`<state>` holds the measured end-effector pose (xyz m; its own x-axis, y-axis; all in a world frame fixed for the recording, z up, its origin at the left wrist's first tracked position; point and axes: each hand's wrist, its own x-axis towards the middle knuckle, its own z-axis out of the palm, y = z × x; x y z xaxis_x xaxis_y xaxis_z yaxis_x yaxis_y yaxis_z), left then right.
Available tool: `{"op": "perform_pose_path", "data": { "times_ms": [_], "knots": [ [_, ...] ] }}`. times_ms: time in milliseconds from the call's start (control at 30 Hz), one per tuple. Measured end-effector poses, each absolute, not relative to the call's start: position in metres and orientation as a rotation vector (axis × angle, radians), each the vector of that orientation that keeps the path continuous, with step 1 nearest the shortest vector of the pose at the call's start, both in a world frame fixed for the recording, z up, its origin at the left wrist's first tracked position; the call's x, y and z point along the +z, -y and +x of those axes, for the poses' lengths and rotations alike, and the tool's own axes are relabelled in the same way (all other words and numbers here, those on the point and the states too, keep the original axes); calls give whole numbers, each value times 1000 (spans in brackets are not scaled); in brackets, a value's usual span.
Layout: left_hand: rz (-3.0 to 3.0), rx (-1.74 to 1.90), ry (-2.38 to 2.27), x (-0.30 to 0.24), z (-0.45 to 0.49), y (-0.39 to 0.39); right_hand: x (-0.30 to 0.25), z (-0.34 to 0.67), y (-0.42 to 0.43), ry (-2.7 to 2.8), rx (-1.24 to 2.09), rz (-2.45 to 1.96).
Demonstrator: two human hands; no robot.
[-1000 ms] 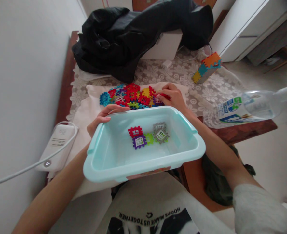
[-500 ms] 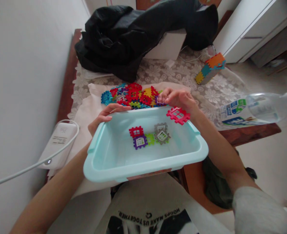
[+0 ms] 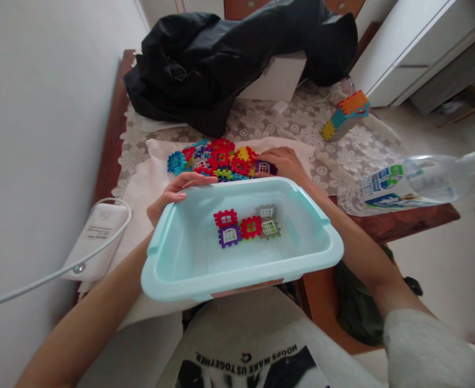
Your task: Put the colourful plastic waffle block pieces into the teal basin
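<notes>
A pale blue plastic tub (image 3: pixel 241 275) is tilted against my body. My left hand (image 3: pixel 170 196) is closed on its far left rim, fingers over the edge. Inside lie several interlocking window blocks, among them a red one (image 3: pixel 251 228), a purple one (image 3: pixel 230 235) and a grey one (image 3: pixel 269 228). Beyond the far rim, my right hand (image 3: pixel 288 161) has its fingers closed around a purple window block (image 3: pixel 264 168) at the right of a colourful block pile (image 3: pixel 221 156). The tub's rim partly hides the pile's near side.
Behind the pile, a black cloth (image 3: pixel 205 64) drapes over a white box (image 3: pixel 276 78). An assembled block structure (image 3: pixel 346 114) stands at the back right. A plastic bottle (image 3: pixel 415 180) lies on the right; a white power bank with cable (image 3: pixel 98 240) sits left.
The red window block that was in the air by the tub's right side has landed among the blocks inside. My right hand has lowered onto the purple block in the pile.
</notes>
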<state>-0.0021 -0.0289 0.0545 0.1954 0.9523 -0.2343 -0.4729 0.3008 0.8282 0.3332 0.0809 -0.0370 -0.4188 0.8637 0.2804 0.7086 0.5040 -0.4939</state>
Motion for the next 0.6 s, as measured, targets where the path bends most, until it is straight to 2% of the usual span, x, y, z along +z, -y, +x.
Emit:
{"op": "perform_pose_path", "data": {
  "times_ms": [200,400,600],
  "knots": [
    [826,1085,-945,64,-2,36,-27,330,-73,1954,457,-1201],
    [838,1067,-979,62,-4,33,-8,322,-65,1398,980,-959],
    [816,1085,-951,62,-4,34,14,321,-41,1381,1339,-748]
  ]
}}
